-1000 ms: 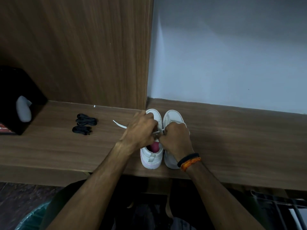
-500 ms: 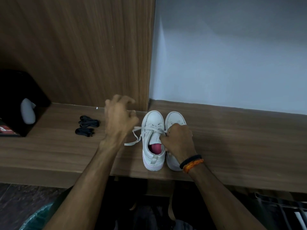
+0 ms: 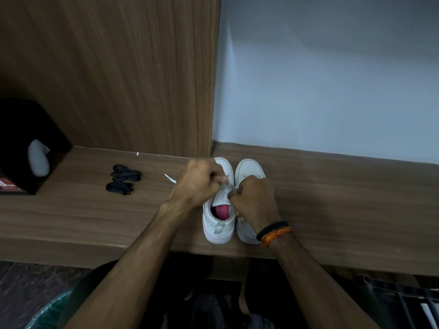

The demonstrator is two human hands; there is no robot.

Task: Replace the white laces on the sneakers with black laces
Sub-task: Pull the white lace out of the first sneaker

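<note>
Two white sneakers stand side by side near the front edge of the wooden table (image 3: pixel 344 198), toes pointing toward the wall. Both hands are down on the left sneaker (image 3: pixel 218 224), the one with the pink insole showing through its open mouth. The left hand (image 3: pixel 198 182) is curled into a fist over the lacing area, fingers pinching a strand of the white lace (image 3: pixel 229 186) just above the tongue. The right hand (image 3: pixel 255 200) is curled too, knuckles up, gripping the same lace at the sneaker's right side, almost touching the left hand. A loose end of the lace (image 3: pixel 169 178) pokes out flat on the table just left of the left hand. The right sneaker (image 3: pixel 249 169) sits tight against its partner, its toe cap clear in view, its rear half hidden beneath the right hand and wrist. That wrist carries a black band and an orange thread band (image 3: pixel 273 232).

Over to the left, well apart from the shoes, two bundles of black laces (image 3: pixel 123 180) lie on the table, one just behind the other. Farther left a black box (image 3: pixel 26 138) stands at the table's end with a pale grey rounded object (image 3: pixel 38 160) against it. Behind everything rise a wood-grain panel (image 3: pixel 118 72) and a plain pale wall (image 3: pixel 332 74).
</note>
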